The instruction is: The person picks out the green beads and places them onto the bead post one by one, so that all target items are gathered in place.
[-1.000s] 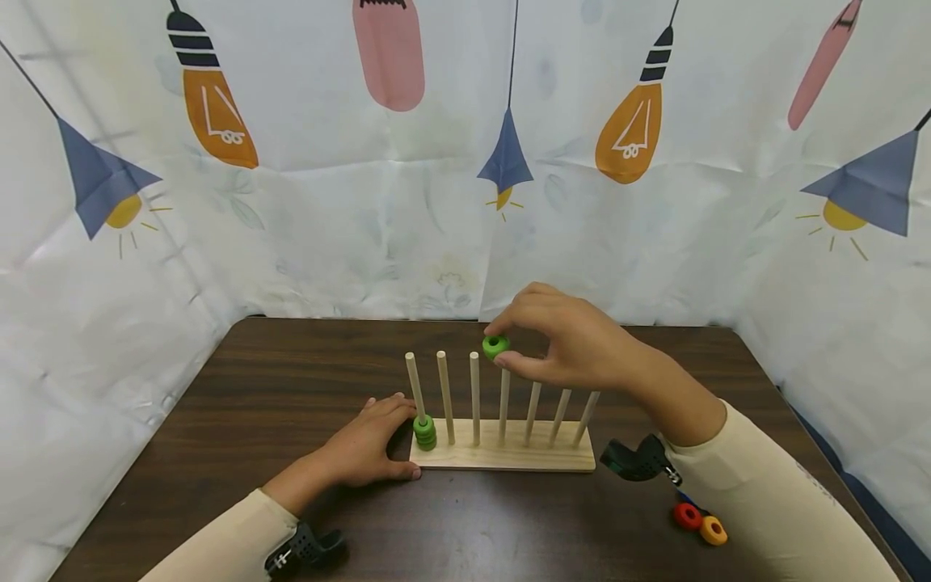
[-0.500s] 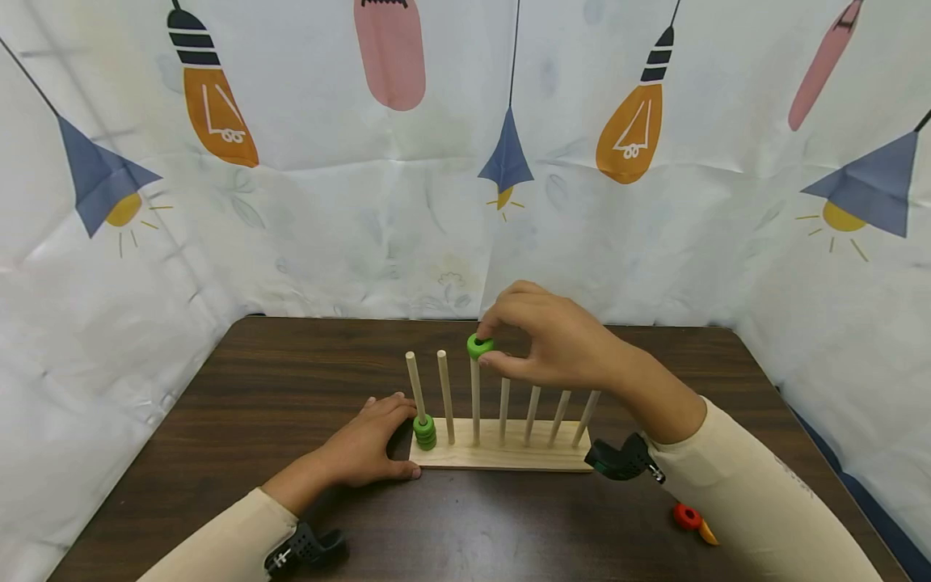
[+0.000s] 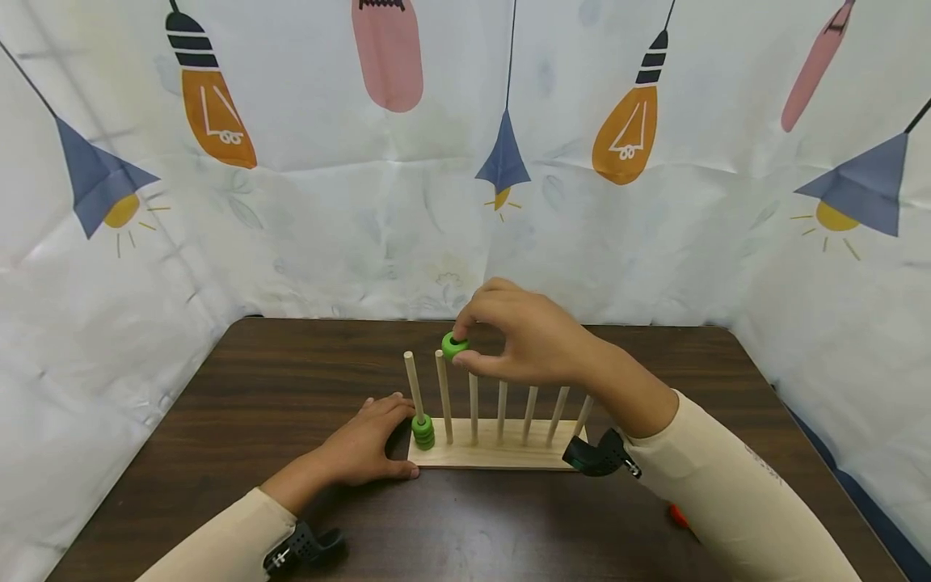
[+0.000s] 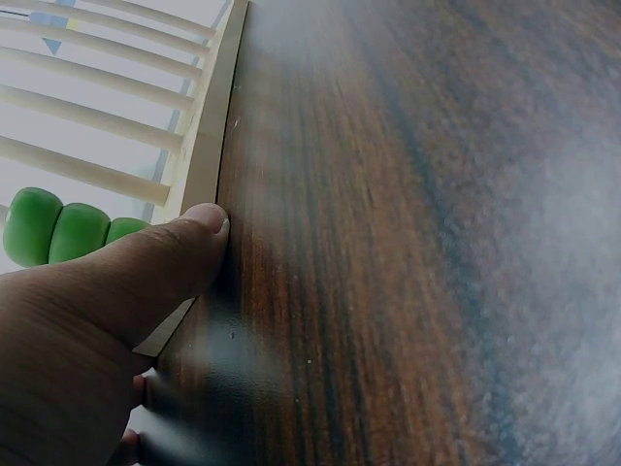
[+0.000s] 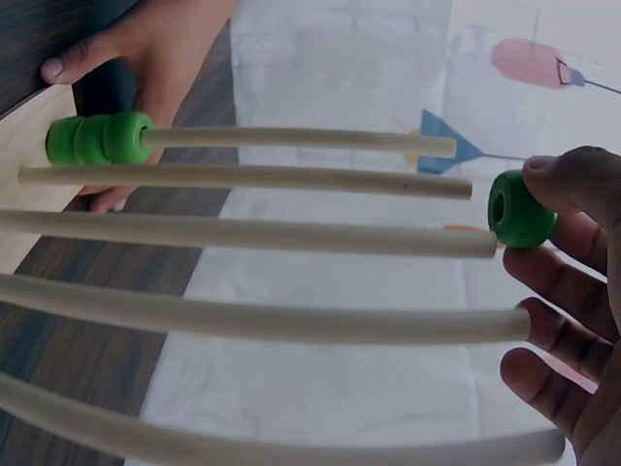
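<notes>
A wooden peg stand (image 3: 494,458) with a row of several upright pegs stands on the dark table. My left hand (image 3: 367,444) holds its left end, thumb against the front edge and fingers toward the back. On the leftmost peg sit three green beads (image 3: 423,436), stacked at the base. My right hand (image 3: 531,335) pinches another green bead (image 5: 521,210) between thumb and fingers. This bead is level with the peg tops, between the second and third pegs from the left in the head view. In the right wrist view its hole faces the pegs.
Part of a red bead (image 3: 678,517) shows on the table (image 3: 509,533) at the right, mostly covered by the right sleeve (image 3: 735,485). A white printed cloth (image 3: 327,242) hangs behind the table. Both wrists wear black straps.
My right hand has carried the green bead leftward along the peg tops, past the third peg. The right sleeve now covers more of the loose beads. My left hand has stayed put.
</notes>
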`<state>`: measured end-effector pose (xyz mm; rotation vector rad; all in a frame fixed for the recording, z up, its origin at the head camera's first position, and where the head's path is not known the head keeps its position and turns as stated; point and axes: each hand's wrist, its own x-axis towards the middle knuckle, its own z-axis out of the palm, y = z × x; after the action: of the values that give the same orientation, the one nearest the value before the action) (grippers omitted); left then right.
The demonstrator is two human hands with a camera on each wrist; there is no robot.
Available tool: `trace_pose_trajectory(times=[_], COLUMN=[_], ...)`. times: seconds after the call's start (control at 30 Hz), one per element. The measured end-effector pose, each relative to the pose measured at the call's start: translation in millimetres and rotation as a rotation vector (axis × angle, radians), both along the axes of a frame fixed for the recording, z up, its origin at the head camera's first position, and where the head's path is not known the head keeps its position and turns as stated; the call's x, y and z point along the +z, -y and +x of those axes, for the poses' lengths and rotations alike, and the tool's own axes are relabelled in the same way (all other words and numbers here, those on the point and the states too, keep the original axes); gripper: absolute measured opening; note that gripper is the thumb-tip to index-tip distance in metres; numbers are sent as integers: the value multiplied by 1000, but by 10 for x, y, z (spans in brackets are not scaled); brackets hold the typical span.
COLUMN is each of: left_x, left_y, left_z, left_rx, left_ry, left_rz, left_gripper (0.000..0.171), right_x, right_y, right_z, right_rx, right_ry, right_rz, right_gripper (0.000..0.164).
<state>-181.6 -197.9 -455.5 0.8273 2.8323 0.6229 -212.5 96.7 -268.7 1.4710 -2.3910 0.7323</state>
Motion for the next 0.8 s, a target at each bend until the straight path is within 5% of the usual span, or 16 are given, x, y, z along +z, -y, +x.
trace_pose_trajectory(times=[0.8], left_x=[-6], left_y=[-6], left_z=[2], left_rx=[-6], left_ry=[14], left_rz=[21], left_gripper=[77], right_x=[15], right_y=[413], right_z=[6], right_rx=[12], right_ry=[-23], right_rz=[6], right_gripper=[15])
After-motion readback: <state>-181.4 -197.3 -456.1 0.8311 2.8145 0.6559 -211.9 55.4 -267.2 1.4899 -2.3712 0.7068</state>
